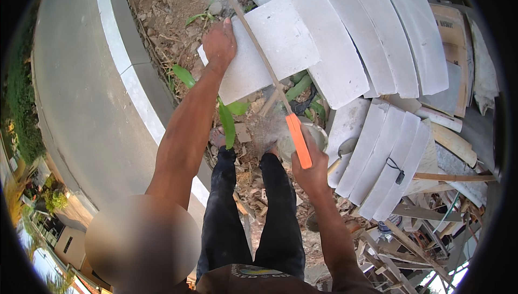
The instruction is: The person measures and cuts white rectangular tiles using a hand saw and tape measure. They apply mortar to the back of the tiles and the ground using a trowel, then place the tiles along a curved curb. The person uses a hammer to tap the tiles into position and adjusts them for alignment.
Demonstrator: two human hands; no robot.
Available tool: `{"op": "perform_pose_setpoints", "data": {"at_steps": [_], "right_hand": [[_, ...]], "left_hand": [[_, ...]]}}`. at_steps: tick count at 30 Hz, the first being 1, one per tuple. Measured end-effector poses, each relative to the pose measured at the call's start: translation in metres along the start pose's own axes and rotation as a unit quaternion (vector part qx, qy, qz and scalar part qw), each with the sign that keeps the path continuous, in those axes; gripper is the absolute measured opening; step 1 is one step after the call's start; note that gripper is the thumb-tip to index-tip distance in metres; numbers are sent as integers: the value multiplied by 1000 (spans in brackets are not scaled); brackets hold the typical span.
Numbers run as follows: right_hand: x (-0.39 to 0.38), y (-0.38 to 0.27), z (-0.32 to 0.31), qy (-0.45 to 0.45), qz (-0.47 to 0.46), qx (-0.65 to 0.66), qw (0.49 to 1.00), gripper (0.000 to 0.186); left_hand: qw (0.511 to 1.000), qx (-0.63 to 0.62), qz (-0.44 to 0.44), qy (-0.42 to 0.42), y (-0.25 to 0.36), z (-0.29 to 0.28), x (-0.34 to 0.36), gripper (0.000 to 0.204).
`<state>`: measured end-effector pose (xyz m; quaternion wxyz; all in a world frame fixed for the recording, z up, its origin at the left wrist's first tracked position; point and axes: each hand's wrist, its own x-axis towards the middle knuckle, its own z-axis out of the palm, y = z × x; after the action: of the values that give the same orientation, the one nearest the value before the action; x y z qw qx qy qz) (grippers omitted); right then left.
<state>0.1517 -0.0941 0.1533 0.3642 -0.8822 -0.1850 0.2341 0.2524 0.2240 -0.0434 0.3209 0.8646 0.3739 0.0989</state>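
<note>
A white lightweight concrete block [280,38] lies across the stacked blocks, one end sticking out over the dirt. My left hand [220,43] grips that outer end, fingers closed around its edge and partly hidden. In my right hand [313,165] is a handsaw [298,138] with an orange handle, held in a closed grip. The long, narrow, brownish blade slants up and left across the block, passing just right of my left hand. Pale dust hangs around the far tip of the blade.
Larger white blocks [345,19] stand in a row at the upper right; thinner slabs [386,154] lie below, with a black looped cord [396,171] on them. A round bucket [318,137] is beside my right hand. Scrap wood [410,248] fills the lower right. A concrete curb [121,62] borders the road.
</note>
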Motion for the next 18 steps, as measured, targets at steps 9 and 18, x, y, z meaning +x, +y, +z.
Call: {"op": "perform_pose_setpoints", "data": {"at_steps": [9,18], "right_hand": [[-90,31,-24,-7,2,-12,1000,73],[0,28,16,24,25,-2,999,74]], "left_hand": [[1000,12,10,-23,-2,-4,12,57],[998,-18,49,-26,3,0,4,57]]}}
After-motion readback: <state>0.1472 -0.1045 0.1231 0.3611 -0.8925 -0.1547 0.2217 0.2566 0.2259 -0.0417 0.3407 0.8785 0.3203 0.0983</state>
